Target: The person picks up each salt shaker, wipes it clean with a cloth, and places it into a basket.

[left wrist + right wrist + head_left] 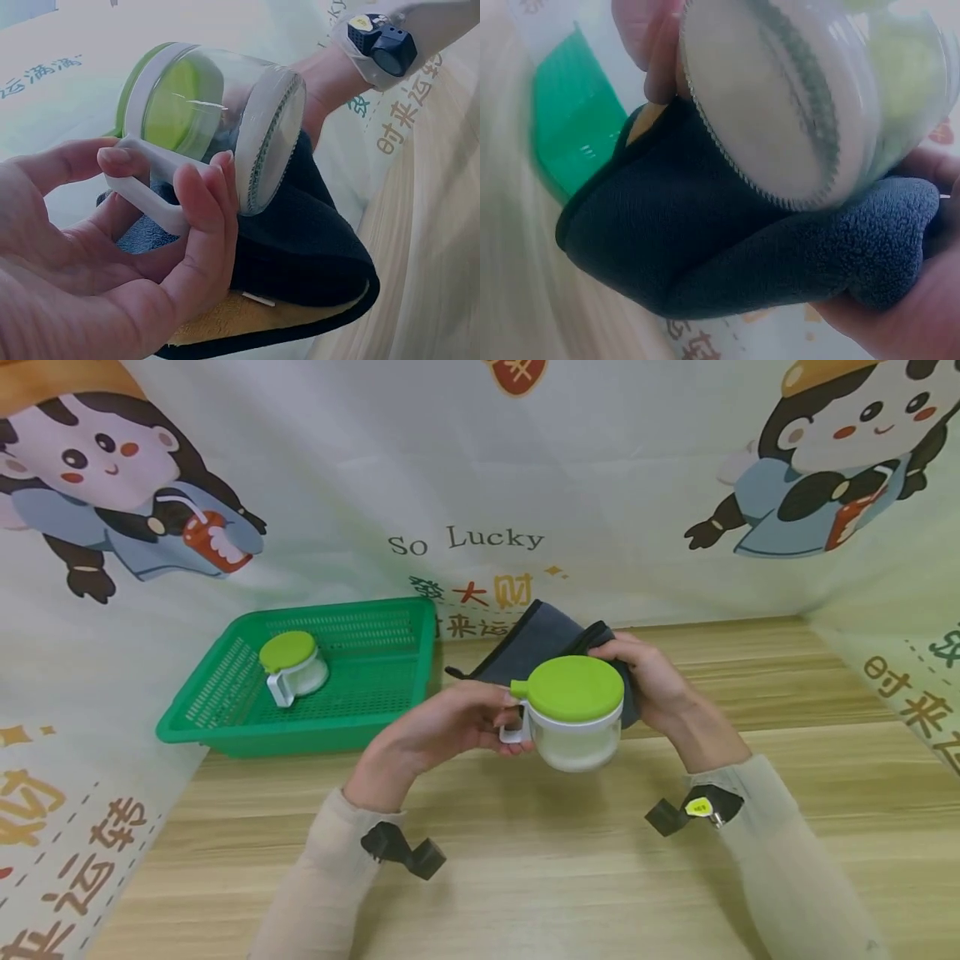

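A clear glass seasoning jar point(576, 739) with a green lid and a white handle is held above the table. My left hand point(457, 722) grips its handle point(150, 187), thumb and fingers curled round it. On the jar's far side, my right hand point(652, 681) holds a dark grey cloth point(536, 643) bunched against the glass. The right wrist view has the cloth point(705, 225) lying along the jar's side and the ridged glass base point(757, 112) facing the camera. A tan underside of the cloth point(225, 322) hangs below in the left wrist view.
A green plastic basket point(360, 718) stands at the back left of the wooden table point(480, 868). Inside it is a second jar point(300, 672) with a green lid and white handle. A printed curtain point(337, 460) hangs behind and at both sides.
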The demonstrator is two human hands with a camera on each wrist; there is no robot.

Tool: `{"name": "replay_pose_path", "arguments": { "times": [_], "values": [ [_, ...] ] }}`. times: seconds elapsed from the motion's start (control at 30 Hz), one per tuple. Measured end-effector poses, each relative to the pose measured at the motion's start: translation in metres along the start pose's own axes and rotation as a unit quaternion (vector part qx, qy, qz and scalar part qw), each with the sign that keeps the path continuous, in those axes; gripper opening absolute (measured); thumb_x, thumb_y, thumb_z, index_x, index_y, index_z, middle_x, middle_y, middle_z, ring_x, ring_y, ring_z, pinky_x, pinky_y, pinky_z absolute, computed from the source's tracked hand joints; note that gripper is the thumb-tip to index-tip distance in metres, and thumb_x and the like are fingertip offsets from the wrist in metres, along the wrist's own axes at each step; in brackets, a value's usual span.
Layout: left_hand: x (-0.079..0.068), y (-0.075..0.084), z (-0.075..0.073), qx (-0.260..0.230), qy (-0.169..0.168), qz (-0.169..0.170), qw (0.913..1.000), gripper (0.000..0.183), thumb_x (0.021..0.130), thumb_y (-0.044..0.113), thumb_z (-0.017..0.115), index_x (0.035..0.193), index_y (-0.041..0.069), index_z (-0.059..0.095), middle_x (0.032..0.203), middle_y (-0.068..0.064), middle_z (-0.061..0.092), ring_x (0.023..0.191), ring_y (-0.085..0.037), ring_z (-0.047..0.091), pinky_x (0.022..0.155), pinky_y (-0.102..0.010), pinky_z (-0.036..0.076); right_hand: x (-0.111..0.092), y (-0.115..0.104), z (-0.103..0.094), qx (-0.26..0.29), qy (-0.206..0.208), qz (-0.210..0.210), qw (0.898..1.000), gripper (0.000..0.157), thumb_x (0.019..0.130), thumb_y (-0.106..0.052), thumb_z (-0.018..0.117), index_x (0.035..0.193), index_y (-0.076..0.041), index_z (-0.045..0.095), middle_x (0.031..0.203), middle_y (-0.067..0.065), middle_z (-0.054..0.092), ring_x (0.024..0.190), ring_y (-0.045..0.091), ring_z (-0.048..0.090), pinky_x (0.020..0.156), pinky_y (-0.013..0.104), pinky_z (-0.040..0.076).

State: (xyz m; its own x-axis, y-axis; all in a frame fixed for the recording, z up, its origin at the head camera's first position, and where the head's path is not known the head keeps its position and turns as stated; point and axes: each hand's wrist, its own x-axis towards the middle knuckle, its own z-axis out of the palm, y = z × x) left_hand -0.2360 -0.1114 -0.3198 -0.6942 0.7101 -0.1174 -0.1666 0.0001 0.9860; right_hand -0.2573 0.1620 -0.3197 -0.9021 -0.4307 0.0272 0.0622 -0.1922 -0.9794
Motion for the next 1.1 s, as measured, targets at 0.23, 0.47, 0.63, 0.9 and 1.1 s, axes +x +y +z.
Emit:
{"name": "replay_pose_path", "arguments": {
  "times": [0.23,0.47,0.63,0.9,1.1],
  "values": [
    [0.000,0.002,-0.003,0.011,0.004,0.004,0.9999,0.031,0.101,0.021,0.047,0.074,0.006,0.045,0.085,-0.006,0.067,0.086,-0.019,0.068,0.078,-0.028,0.056,-0.003,-0.004,-0.016,0.023,-0.030,0.000,0.999,0.036,0.104,-0.006,0.039,0.095,-0.014,0.073,0.091,0.000,0.071,0.079,0.011,0.070,0.074,0.024,0.059],
    [-0.003,0.005,-0.006,0.008,0.002,0.011,0.9999,0.031,0.102,0.022,0.047,0.077,0.005,0.043,0.085,-0.006,0.061,0.089,-0.021,0.067,0.079,-0.029,0.055,-0.010,-0.013,-0.025,0.061,-0.022,-0.004,0.998,0.037,0.105,-0.004,0.037,0.099,-0.011,0.073,0.092,0.003,0.075,0.081,0.014,0.074,0.074,0.027,0.061],
    [-0.004,0.005,-0.001,0.010,0.002,0.008,0.9999,0.030,0.102,0.021,0.048,0.076,0.007,0.048,0.085,-0.006,0.064,0.086,-0.021,0.067,0.078,-0.029,0.057,-0.006,-0.010,-0.008,0.030,0.010,0.013,0.999,0.033,0.103,-0.007,0.042,0.091,-0.014,0.072,0.090,-0.001,0.070,0.076,0.010,0.070,0.072,0.023,0.059],
    [-0.007,0.006,-0.001,0.014,0.023,0.008,0.9996,0.031,0.102,0.021,0.048,0.076,0.006,0.046,0.084,-0.006,0.066,0.085,-0.018,0.069,0.077,-0.028,0.057,-0.003,-0.009,-0.007,0.022,0.008,0.018,1.000,0.034,0.103,-0.007,0.042,0.092,-0.015,0.073,0.091,-0.001,0.070,0.078,0.010,0.070,0.073,0.024,0.059],
    [-0.010,0.007,-0.007,0.014,0.033,0.014,0.9993,0.031,0.102,0.021,0.048,0.076,0.004,0.044,0.087,-0.008,0.069,0.087,-0.020,0.069,0.078,-0.029,0.056,-0.009,-0.016,-0.022,0.068,-0.007,0.000,0.998,0.040,0.104,-0.002,0.037,0.096,-0.011,0.075,0.091,0.003,0.076,0.080,0.015,0.075,0.074,0.028,0.062]
  ]
}}
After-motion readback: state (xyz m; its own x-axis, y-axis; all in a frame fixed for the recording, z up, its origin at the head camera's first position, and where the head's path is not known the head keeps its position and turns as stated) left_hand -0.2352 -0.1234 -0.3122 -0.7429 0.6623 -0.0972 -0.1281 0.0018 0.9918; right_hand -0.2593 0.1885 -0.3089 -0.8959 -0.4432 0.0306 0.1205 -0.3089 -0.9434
